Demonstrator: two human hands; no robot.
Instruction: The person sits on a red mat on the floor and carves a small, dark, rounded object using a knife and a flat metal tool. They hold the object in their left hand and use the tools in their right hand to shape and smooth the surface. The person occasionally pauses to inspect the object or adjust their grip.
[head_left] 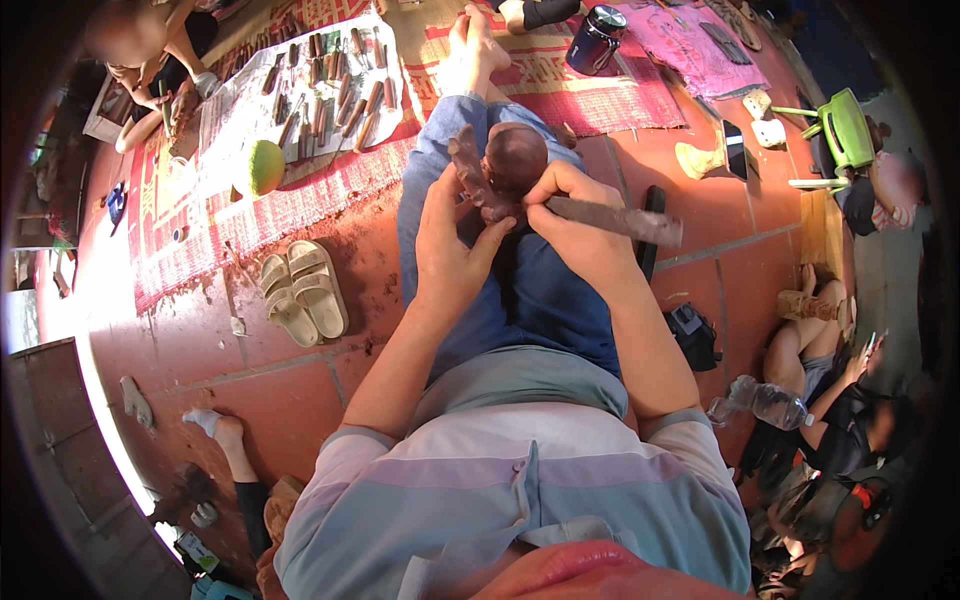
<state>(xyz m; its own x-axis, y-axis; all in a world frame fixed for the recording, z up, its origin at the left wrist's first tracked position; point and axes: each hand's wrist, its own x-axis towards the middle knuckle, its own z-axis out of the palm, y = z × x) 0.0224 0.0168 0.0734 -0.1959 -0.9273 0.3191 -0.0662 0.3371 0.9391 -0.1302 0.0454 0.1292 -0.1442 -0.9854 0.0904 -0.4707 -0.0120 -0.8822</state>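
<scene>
At the centre of the frame, over the lap, a dark brown carved wooden figure (500,165) is clamped in the left hand (450,250) while a flat grey metal chisel (612,218) is gripped by the right hand (580,225); should the blade skid off the rounded wood, the left thumb beside it could be cut.

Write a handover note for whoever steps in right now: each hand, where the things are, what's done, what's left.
Left hand: fingers wrapped around the dark wooden carving, propped on the raised knee.
Right hand: grips the long flat chisel, tip against the carving.
Nearby: spare carving tools laid out on a white cloth, upper left, out of arm's reach; green round fruit beside them; sandals on the floor tiles to the left.
Done: carving has a rounded, roughly shaped form.
Left: surface looks rough; how much cutting remains is unclear.
</scene>
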